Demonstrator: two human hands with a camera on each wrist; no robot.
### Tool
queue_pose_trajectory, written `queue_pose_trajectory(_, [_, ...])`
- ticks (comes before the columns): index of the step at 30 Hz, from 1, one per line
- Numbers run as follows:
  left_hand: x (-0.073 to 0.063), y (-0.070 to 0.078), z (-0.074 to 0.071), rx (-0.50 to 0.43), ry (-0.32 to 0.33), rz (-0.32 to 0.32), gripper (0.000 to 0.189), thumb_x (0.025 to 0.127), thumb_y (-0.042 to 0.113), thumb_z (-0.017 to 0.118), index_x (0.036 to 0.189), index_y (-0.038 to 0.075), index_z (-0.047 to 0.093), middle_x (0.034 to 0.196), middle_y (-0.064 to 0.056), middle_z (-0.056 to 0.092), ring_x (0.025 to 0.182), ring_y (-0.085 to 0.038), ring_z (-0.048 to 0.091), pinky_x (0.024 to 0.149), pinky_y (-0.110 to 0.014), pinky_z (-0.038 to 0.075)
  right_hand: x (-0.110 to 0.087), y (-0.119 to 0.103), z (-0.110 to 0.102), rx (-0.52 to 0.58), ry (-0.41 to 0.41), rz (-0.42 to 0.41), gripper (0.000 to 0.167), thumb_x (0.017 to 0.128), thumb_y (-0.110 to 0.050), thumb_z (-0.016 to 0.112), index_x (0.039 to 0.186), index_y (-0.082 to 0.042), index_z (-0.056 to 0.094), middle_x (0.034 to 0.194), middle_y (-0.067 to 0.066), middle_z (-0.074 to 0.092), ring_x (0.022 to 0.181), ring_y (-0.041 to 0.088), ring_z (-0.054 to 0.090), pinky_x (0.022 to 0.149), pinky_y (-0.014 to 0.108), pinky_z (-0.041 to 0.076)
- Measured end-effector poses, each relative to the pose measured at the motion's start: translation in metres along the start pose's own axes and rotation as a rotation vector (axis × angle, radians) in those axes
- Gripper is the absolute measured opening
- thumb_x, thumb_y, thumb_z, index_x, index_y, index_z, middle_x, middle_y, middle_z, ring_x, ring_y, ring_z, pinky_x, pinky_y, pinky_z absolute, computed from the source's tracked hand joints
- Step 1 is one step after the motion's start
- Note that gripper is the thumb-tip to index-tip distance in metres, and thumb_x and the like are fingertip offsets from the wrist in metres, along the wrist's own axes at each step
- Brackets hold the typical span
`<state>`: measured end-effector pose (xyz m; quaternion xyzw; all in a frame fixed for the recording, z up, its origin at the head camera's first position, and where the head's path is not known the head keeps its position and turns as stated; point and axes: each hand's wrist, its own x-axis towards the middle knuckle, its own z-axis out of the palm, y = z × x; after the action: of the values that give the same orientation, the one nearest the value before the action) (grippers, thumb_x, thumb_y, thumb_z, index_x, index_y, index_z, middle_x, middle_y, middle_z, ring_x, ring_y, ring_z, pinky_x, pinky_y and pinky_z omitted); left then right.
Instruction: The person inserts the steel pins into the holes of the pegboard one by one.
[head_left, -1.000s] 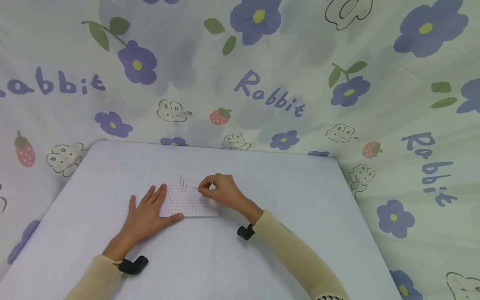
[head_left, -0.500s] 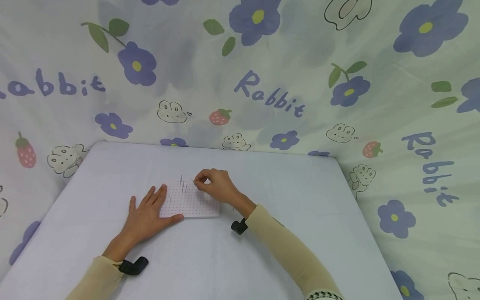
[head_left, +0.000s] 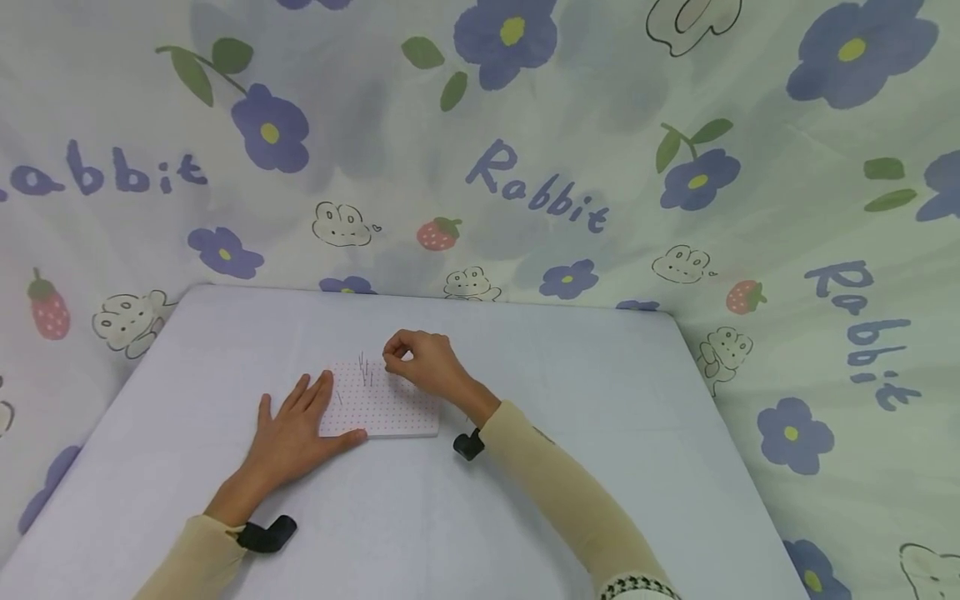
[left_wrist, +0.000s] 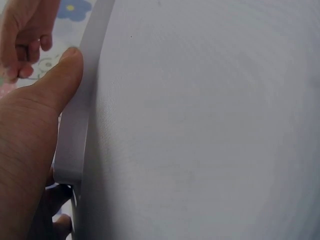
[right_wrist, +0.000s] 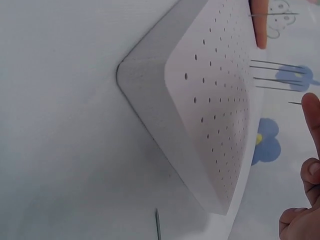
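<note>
A white board (head_left: 382, 414) with rows of small holes lies on the table. My left hand (head_left: 292, 429) rests at its left end, fingers spread and fairly straight. In the left wrist view, the thumb (left_wrist: 65, 77) lies against the board's side (left_wrist: 72, 145). Several thin metal needles (right_wrist: 277, 80) stand upright near the back, and a lone needle (right_wrist: 274, 14) stands further left. My right hand (head_left: 431, 365) is raised over the back of the board, right of the standing needles, pinching another needle (right_wrist: 295, 103). Only that needle's tip shows beyond the finger.
A loose needle (right_wrist: 158, 224) lies on the white tabletop (head_left: 600, 433), right of the board. Behind the table hangs a cloth (head_left: 397, 142) printed with flowers and rabbits. Black cameras (head_left: 268, 533) sit on both wrists.
My right hand has moved left and back over the board, rising slightly, with the needle still pinched. The left hand and board stay in place.
</note>
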<state>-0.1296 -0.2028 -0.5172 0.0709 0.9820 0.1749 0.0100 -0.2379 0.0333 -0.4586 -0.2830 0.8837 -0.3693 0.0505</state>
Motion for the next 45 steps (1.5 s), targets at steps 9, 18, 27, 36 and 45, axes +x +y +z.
queue_pose_trajectory(9, [-0.001, 0.001, -0.001, -0.010, -0.001, 0.001, 0.123, 0.079, 0.084, 0.056, 0.160, 0.000, 0.017, 0.162, -0.024, 0.025, 0.151, -0.045, 0.016, 0.109, -0.078, -0.007, 0.008, 0.005, 0.010, -0.054, -0.011, -0.002, 0.009, 0.097, -0.032, 0.065, 0.102, -0.029, 0.072, 0.087, -0.023, 0.067, 0.086, -0.002, 0.059, 0.085, 0.026, 0.043])
queue_pose_trajectory(18, [-0.002, 0.002, -0.001, -0.019, -0.004, 0.002, 0.122, 0.079, 0.084, 0.056, 0.159, 0.000, 0.017, 0.163, -0.024, 0.025, 0.151, -0.045, 0.015, 0.109, -0.078, -0.008, 0.013, 0.008, 0.020, -0.091, -0.023, 0.018, 0.010, 0.098, -0.036, 0.066, 0.101, -0.033, 0.074, 0.086, -0.028, 0.064, 0.092, 0.001, 0.060, 0.110, 0.053, 0.035])
queue_pose_trajectory(27, [-0.002, 0.003, -0.001, -0.019, 0.005, 0.005, 0.122, 0.080, 0.083, 0.056, 0.159, 0.000, 0.018, 0.162, -0.024, 0.026, 0.151, -0.045, 0.016, 0.109, -0.078, -0.007, 0.013, 0.010, 0.025, -0.142, -0.002, 0.000, 0.014, 0.097, -0.038, 0.067, 0.103, -0.033, 0.078, 0.082, -0.028, 0.061, 0.083, -0.002, 0.055, 0.093, 0.044, 0.038])
queue_pose_trajectory(36, [-0.002, 0.002, -0.001, -0.017, 0.004, 0.004, 0.122, 0.080, 0.084, 0.055, 0.160, 0.000, 0.017, 0.163, -0.024, 0.026, 0.151, -0.045, 0.016, 0.109, -0.078, -0.008, 0.015, 0.010, 0.028, -0.165, -0.008, 0.004, 0.015, 0.096, -0.041, 0.068, 0.104, -0.034, 0.078, 0.083, -0.027, 0.062, 0.081, -0.002, 0.054, 0.087, 0.038, 0.035])
queue_pose_trajectory(45, [-0.002, 0.001, -0.001, -0.013, 0.007, 0.001, 0.122, 0.080, 0.085, 0.054, 0.160, 0.001, 0.016, 0.163, -0.023, 0.025, 0.152, -0.044, 0.016, 0.109, -0.078, -0.007, 0.016, 0.012, 0.029, -0.205, -0.014, 0.015, 0.015, 0.095, -0.043, 0.068, 0.103, -0.035, 0.079, 0.080, -0.028, 0.060, 0.079, -0.003, 0.054, 0.086, 0.038, 0.036])
